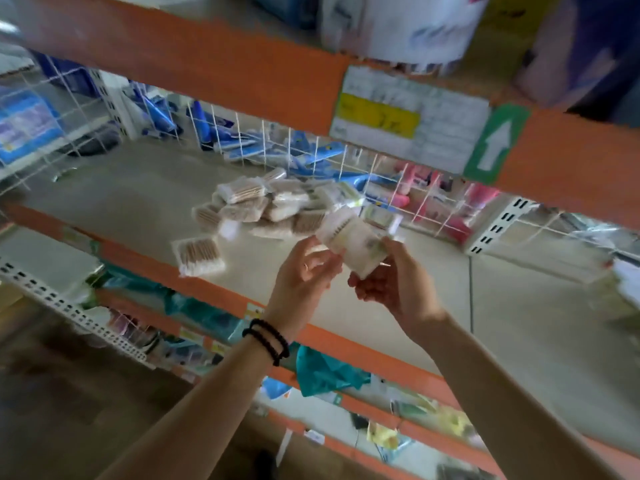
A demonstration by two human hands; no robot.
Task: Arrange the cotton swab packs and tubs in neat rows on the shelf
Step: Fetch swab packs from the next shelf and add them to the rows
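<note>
At about nine o'clock on the shelf (145,188) one flat pack (199,256) lies alone, with a loose heap of packs (266,209) near the centre. Just right of that, the left hand (304,268) pinches the lower end of a pale tub (353,242), and the right hand (391,282) cups it from four o'clock. It looks light, smooth and slightly slippery, so the sides seem the best hold.

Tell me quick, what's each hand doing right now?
Left hand: pinches the blurred white plastic cotton swab tub at its near end.
Right hand: grips the same tub from below.
</note>
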